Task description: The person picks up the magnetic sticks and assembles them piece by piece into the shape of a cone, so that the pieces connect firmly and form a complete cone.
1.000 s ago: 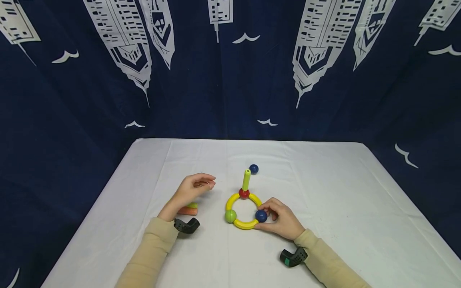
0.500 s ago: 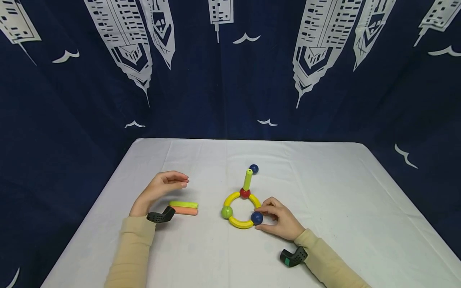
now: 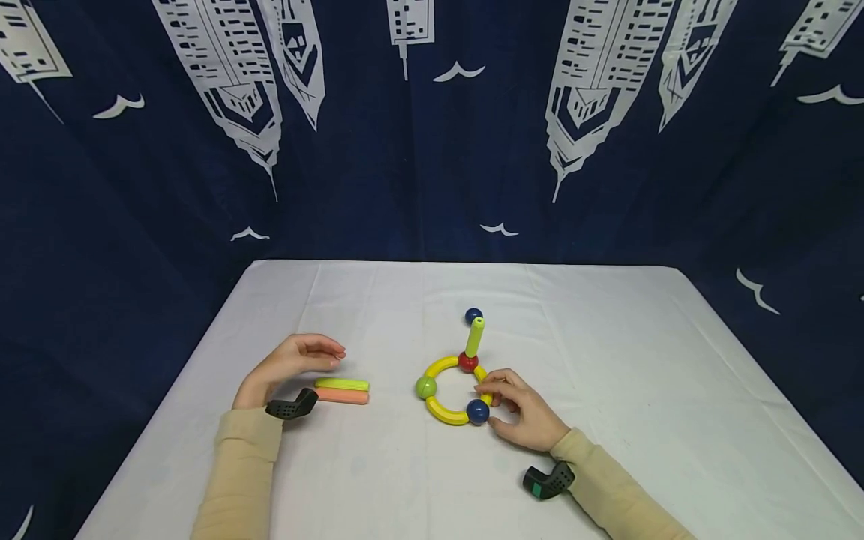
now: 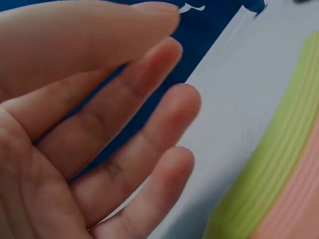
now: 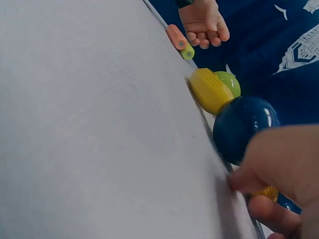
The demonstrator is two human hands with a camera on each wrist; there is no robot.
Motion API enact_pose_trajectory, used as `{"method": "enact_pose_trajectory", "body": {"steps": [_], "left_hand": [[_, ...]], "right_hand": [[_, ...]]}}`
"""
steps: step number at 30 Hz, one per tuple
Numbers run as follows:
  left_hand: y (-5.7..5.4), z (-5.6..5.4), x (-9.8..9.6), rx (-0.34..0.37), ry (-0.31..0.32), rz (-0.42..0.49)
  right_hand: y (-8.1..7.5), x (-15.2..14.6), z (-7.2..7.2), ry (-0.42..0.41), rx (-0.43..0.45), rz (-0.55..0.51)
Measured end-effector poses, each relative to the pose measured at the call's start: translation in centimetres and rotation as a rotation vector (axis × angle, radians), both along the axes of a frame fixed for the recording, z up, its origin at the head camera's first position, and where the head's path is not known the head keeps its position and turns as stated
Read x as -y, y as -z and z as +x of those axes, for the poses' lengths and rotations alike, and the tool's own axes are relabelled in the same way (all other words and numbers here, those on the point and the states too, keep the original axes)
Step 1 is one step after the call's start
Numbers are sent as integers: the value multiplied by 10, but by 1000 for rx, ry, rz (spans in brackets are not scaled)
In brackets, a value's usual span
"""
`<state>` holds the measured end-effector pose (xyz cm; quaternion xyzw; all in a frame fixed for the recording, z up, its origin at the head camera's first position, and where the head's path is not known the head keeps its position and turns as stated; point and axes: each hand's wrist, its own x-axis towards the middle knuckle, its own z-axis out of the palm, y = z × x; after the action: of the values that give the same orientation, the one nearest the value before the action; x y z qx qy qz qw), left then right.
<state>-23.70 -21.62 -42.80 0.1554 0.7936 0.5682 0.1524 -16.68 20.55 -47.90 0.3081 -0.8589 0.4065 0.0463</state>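
Observation:
A ring of yellow curved rods (image 3: 445, 412) lies on the table, joined by a green ball (image 3: 425, 387), a red ball (image 3: 467, 362) and a blue ball (image 3: 477, 412). From the red ball a yellow-green straight rod (image 3: 475, 337) stands up, tilted slightly right. My right hand (image 3: 526, 412) pinches the ring's right-hand curved rod, whose yellow end (image 5: 269, 193) shows between thumb and fingers beside the blue ball (image 5: 244, 127). My left hand (image 3: 293, 364) hovers with loosely bent fingers, holding nothing, near a yellow-green rod (image 3: 342, 384) and an orange rod (image 3: 343, 397) lying side by side.
Behind the upright rod sits a loose blue ball (image 3: 472, 316). A white cloth (image 3: 594, 337) covers the table, and a dark blue curtain (image 3: 405, 165) with white prints hangs at its far edge.
The ring has turned clockwise under my right hand, carrying the red ball and upright rod rightward and the green ball up. My left hand has drawn back left, uncovering the two loose rods.

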Motion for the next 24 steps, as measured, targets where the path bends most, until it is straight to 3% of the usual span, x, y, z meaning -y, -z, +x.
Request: {"method": "enact_pose_trajectory", "body": {"steps": [6, 10, 19, 24], "left_hand": [[12, -4, 2, 23, 106, -8], [17, -4, 2, 42, 137, -22], [19, -3, 0, 29, 162, -61], [17, -2, -5, -5, 138, -119]], "right_hand": [[2, -1, -2, 13, -62, 2], [2, 0, -2, 8, -77, 26], [2, 0, -1, 0, -91, 37], [2, 0, -1, 5, -77, 48]]}}
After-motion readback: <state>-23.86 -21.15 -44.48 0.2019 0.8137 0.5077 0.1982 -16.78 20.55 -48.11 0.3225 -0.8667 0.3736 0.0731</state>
